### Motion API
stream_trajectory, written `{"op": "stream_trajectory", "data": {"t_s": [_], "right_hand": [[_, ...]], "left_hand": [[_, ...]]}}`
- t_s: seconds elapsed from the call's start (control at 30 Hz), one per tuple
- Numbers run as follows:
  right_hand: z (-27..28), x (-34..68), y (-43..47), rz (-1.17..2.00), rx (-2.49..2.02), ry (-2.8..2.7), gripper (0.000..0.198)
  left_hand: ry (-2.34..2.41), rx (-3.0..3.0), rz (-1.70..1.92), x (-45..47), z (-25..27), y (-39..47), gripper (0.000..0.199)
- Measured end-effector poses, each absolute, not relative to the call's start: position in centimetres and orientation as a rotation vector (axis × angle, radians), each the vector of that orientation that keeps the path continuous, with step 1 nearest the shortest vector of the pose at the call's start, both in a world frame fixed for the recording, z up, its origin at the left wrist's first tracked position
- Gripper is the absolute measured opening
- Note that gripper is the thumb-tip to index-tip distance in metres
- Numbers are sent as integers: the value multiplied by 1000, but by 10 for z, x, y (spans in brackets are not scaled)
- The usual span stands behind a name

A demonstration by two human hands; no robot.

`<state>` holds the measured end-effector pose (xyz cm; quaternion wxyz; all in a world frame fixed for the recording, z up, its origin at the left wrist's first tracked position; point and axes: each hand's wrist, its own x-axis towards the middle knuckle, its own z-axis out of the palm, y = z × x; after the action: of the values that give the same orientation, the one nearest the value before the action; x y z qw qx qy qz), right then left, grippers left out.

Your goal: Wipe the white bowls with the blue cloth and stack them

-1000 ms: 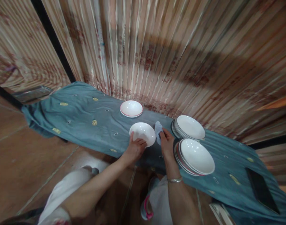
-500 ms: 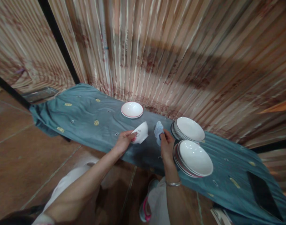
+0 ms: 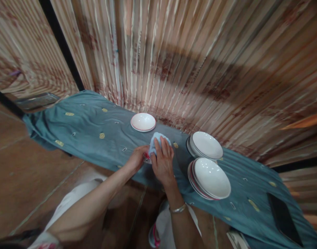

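Pale blue cloth [image 3: 156, 136] bunched in your right hand [image 3: 163, 162], which grasps it and presses it to a bowl [image 3: 147, 158]. Your left hand [image 3: 137, 157] grips the bowl over the teal-draped desk [image 3: 88, 128]; only a red-patterned patch of it shows, the rest hidden. Red-rimmed white dish [image 3: 143, 121] just beyond your hands. To your right, a far stack [image 3: 207, 145] and a near stack [image 3: 212, 178] of white dishes, close together.

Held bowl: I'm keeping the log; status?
Left hand gripping bowl. Right hand pressing blue cloth against it. Bowl mostly covered. Red-rimmed dish beyond the hands.
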<state>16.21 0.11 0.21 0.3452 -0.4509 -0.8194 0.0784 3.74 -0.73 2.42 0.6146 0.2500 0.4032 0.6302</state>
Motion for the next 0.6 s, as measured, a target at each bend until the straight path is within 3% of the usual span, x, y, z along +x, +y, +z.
{"op": "stream_trajectory", "data": {"t_s": [0.6], "right_hand": [[-8,168,21,589,-1190,-1830,56]], "left_hand": [[970,451,1372,32,11,2,34]]}}
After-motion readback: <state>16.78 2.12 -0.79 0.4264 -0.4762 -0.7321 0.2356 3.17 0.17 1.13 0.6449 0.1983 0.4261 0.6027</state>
